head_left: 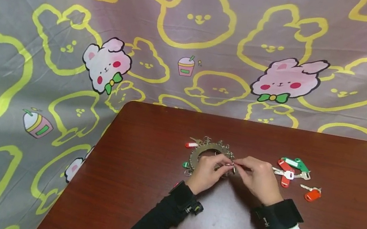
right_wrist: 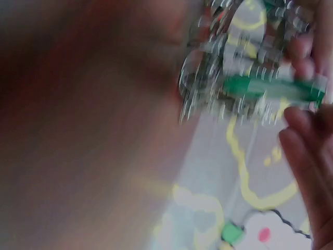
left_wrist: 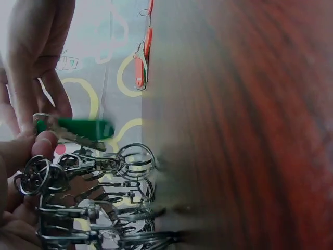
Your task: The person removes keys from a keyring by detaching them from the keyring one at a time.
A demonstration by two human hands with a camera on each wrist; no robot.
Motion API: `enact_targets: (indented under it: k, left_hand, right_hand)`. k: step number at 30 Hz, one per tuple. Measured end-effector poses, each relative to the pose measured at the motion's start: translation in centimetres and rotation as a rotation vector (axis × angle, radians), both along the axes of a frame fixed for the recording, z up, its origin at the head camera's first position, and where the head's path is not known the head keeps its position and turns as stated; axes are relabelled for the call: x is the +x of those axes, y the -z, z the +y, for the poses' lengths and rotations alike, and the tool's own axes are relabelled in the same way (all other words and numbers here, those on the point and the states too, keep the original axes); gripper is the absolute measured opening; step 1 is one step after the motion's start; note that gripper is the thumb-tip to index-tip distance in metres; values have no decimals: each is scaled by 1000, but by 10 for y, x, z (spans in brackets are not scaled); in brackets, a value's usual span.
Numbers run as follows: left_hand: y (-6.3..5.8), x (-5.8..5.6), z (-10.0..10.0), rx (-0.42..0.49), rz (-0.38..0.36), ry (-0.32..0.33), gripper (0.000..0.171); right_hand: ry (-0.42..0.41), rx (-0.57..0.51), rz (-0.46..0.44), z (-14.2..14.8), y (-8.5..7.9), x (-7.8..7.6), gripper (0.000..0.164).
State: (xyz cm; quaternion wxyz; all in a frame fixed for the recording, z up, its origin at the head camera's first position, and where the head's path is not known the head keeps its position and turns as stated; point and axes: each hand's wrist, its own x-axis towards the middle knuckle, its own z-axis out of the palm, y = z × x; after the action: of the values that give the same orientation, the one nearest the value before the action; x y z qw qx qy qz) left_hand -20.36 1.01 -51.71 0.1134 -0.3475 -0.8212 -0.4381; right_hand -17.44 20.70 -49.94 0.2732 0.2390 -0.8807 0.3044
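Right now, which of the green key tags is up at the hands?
The green tag held between the left hand and right hand; another lies left of the big ring, a third among the keys at right.

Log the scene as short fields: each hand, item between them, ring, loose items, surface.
Left hand: pinching at the metal ring's right side
Right hand: pinching near one end of a green tag
Beside that tag: a key
Ring: fringed with metal clips; red-and-white tag at its far-left side
Loose at right: tagged keys, red and green tags
Surface: reddish-brown table
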Motion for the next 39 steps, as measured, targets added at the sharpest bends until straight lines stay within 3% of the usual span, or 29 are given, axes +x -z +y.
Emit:
enact_targets:
  k: [5, 11, 14, 27, 32, 39]
  left_hand:
    - [0, 0, -1, -15, -11, 25, 7]
    - [1, -1, 1, -5, 10, 18, 7]
    - [1, -1, 1, 7, 17, 13, 6]
    - [-1, -1, -2, 36, -35, 39, 7]
    - [-1, -2, -2, 63, -91, 77, 10]
    - [-1, -2, -3, 32, -90, 120, 11]
  right_hand:
    - [-20, 88, 57, 2, 0, -2, 15]
    - [54, -112, -164, -2, 4, -2, 10]
    - [53, -166, -221, -2, 4, -3, 11]
    - [3, -117, -56, 1, 3, -1, 27]
    - [11, -111, -43, 0, 1, 1, 27]
    - [33, -120, -65, 1, 2, 0, 24]
